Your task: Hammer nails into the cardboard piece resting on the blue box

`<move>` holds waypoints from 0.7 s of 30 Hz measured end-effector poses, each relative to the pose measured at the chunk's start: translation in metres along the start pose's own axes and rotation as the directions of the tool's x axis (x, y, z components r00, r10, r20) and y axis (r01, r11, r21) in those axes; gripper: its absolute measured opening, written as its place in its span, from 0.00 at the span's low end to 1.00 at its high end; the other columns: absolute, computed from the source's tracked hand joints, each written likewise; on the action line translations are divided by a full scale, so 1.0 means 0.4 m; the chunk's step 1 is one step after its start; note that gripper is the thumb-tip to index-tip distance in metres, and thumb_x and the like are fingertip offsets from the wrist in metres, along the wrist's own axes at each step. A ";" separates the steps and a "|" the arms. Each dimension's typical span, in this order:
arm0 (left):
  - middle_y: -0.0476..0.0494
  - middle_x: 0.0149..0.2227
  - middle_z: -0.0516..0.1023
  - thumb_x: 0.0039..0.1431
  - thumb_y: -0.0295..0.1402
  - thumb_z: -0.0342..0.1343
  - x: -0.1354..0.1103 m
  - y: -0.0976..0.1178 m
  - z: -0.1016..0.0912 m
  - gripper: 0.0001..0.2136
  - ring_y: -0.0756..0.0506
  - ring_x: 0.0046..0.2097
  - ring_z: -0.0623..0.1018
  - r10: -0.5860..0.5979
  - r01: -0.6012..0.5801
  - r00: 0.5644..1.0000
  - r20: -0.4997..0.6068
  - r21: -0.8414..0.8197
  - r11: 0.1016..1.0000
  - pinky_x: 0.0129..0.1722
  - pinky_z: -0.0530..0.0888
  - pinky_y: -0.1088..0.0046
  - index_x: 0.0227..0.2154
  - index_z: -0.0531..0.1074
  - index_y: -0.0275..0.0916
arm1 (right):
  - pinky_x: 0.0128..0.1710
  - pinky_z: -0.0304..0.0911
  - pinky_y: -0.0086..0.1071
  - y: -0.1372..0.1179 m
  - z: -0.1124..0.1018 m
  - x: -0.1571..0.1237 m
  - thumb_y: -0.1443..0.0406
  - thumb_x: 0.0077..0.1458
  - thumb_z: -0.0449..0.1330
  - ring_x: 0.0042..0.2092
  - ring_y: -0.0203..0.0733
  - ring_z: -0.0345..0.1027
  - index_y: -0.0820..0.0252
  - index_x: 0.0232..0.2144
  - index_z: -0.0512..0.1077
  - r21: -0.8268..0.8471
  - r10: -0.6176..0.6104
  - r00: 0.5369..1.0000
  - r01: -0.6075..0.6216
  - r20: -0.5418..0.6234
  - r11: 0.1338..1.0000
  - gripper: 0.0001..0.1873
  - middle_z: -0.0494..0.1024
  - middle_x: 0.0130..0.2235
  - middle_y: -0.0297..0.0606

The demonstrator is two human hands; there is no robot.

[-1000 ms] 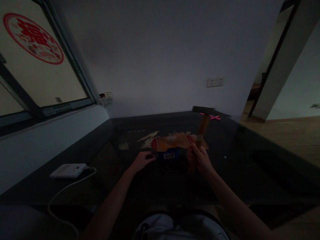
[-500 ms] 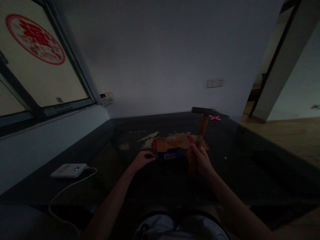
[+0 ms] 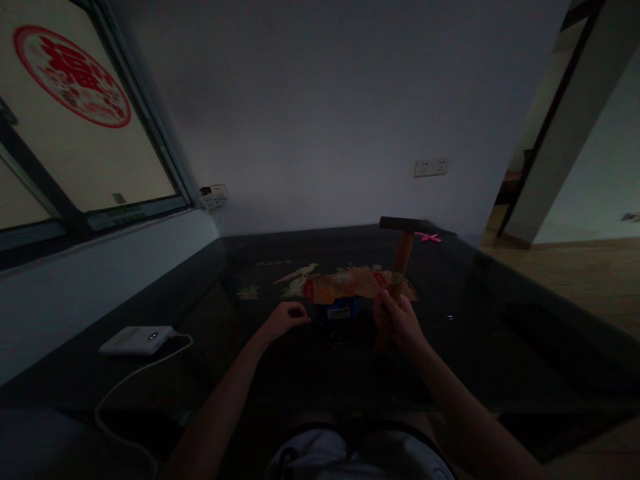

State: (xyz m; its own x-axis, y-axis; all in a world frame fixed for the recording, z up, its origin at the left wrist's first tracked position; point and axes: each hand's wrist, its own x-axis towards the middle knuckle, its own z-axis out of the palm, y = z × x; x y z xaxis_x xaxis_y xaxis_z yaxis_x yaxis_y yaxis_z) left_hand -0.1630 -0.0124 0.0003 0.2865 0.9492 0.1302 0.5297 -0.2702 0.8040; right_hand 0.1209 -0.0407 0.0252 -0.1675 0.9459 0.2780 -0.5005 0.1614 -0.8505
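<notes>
My right hand [image 3: 397,323] is wrapped round the wooden handle of a hammer [image 3: 403,250], held upright with its dark metal head above the table. An orange and red wrapper [image 3: 345,285] lies on a small blue block [image 3: 340,310] just left of the hammer. My left hand [image 3: 284,318] rests on the dark glass table [image 3: 480,333] left of the block, fingers curled toward it; what they pinch, if anything, is too dark to see.
A white power bank [image 3: 137,339] with a white cable [image 3: 130,380] lies at the table's left. A small pink object [image 3: 428,237] lies at the far edge. Wall sockets [image 3: 431,167] and a window [image 3: 75,133] with a red decal lie behind.
The hammer head has shifted slightly left and a little lower. My left hand stays by the blue block.
</notes>
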 end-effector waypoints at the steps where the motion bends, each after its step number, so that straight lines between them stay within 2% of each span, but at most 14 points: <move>1: 0.48 0.25 0.73 0.44 0.37 0.60 0.000 0.000 0.001 0.10 0.49 0.29 0.73 -0.002 0.002 1.000 0.009 0.008 1.000 0.31 0.68 0.74 0.24 0.72 0.34 | 0.12 0.41 0.21 -0.001 0.001 0.000 0.55 0.51 0.59 0.14 0.25 0.43 0.59 0.19 0.58 -0.006 0.001 1.000 -0.001 0.000 1.000 0.19 0.53 0.14 0.22; 7: 0.49 0.25 0.73 0.43 0.38 0.61 0.001 -0.006 0.002 0.11 0.50 0.30 0.72 -0.001 0.000 0.999 0.053 0.012 1.000 0.31 0.68 0.75 0.24 0.71 0.34 | 0.12 0.41 0.21 -0.007 0.007 -0.003 0.54 0.50 0.59 0.14 0.24 0.43 0.59 0.19 0.57 -0.002 0.003 1.000 -0.003 0.003 1.000 0.19 0.53 0.15 0.22; 12: 0.48 0.26 0.74 0.42 0.37 0.61 0.003 -0.006 0.001 0.11 0.49 0.31 0.74 -0.018 0.019 0.999 0.044 -0.010 1.000 0.32 0.70 0.73 0.25 0.71 0.34 | 0.11 0.40 0.21 -0.002 0.004 0.000 0.54 0.50 0.59 0.14 0.25 0.43 0.58 0.19 0.57 -0.004 0.004 1.000 -0.004 -0.027 1.000 0.19 0.53 0.14 0.22; 18: 0.41 0.33 0.78 0.44 0.37 0.61 -0.005 0.004 0.002 0.11 0.45 0.36 0.77 0.008 0.007 0.998 0.064 -0.226 0.974 0.39 0.72 0.67 0.25 0.67 0.34 | 0.11 0.40 0.21 -0.001 0.001 0.000 0.54 0.51 0.58 0.14 0.25 0.42 0.58 0.20 0.57 -0.009 0.013 1.000 -0.013 -0.019 1.000 0.19 0.52 0.14 0.22; 21: 0.41 0.31 0.78 0.45 0.37 0.61 -0.010 0.010 0.001 0.12 0.45 0.35 0.77 -0.010 0.027 0.997 0.074 -0.228 0.973 0.37 0.72 0.67 0.26 0.67 0.34 | 0.12 0.40 0.21 -0.003 0.003 0.001 0.55 0.51 0.58 0.14 0.25 0.43 0.58 0.19 0.57 -0.004 0.014 0.999 -0.014 -0.032 1.000 0.19 0.53 0.14 0.22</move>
State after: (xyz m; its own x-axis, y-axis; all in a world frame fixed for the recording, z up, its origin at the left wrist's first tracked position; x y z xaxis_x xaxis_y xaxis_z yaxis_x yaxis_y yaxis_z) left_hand -0.1617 -0.0172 0.0026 0.3397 0.9372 0.0788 0.3415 -0.2010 0.9181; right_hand 0.1205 -0.0410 0.0269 -0.1472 0.9565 0.2518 -0.4951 0.1492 -0.8559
